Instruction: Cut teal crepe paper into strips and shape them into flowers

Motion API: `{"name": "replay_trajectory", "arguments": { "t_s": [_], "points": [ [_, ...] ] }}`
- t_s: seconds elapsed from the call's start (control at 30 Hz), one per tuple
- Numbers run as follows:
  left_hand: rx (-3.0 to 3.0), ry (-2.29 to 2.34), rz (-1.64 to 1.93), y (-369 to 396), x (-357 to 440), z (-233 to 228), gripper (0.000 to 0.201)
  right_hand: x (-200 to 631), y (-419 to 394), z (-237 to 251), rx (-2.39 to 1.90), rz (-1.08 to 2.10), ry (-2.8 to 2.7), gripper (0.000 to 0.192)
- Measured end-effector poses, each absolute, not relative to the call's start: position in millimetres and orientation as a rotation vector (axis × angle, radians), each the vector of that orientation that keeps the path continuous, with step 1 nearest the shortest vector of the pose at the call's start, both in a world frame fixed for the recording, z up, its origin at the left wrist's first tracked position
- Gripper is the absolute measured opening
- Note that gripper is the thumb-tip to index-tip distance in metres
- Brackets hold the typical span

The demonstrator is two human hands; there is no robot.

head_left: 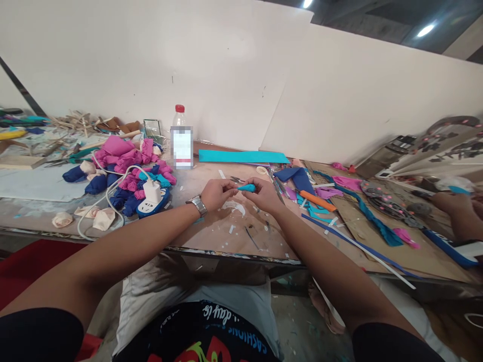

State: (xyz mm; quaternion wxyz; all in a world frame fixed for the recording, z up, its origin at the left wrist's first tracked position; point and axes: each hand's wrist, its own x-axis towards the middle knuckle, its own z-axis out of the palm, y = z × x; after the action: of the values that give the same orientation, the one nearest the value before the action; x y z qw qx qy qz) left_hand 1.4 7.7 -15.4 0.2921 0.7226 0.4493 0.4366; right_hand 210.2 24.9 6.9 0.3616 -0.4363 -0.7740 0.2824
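Between my two hands, just above the table, is a small rolled turquoise piece that looks like crepe paper or cloth. My right hand pinches it with closed fingers. At its left end the fingertips of my left hand, with a watch on the wrist, are pinched together on it too. Dark metal tips, perhaps of scissors, lie just behind my fingers. A long flat turquoise strip lies farther back, near the white wall panel. Under my hands, the table has white paint marks and small scraps.
Left are a pile of pink and blue rolled pieces, a power strip with a white cable, and a red-capped bottle. Right are an orange-handled tool, coloured scraps, cardboard and a white stick. Another person's hand works far right.
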Motion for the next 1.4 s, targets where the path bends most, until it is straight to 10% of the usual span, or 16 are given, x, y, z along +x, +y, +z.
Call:
{"name": "replay_trajectory", "arguments": {
  "t_s": [0.33,1.4],
  "points": [
    [1.243,0.758,1.166,12.1,12.4,-25.2,0.048,207.5,27.9,2.5,-0.882,1.142,-1.83,0.064],
    [1.202,0.807,1.156,5.4,17.3,-24.9,0.058,197.6,17.9,3.8,-1.005,1.068,-1.622,0.036]
  ]
}}
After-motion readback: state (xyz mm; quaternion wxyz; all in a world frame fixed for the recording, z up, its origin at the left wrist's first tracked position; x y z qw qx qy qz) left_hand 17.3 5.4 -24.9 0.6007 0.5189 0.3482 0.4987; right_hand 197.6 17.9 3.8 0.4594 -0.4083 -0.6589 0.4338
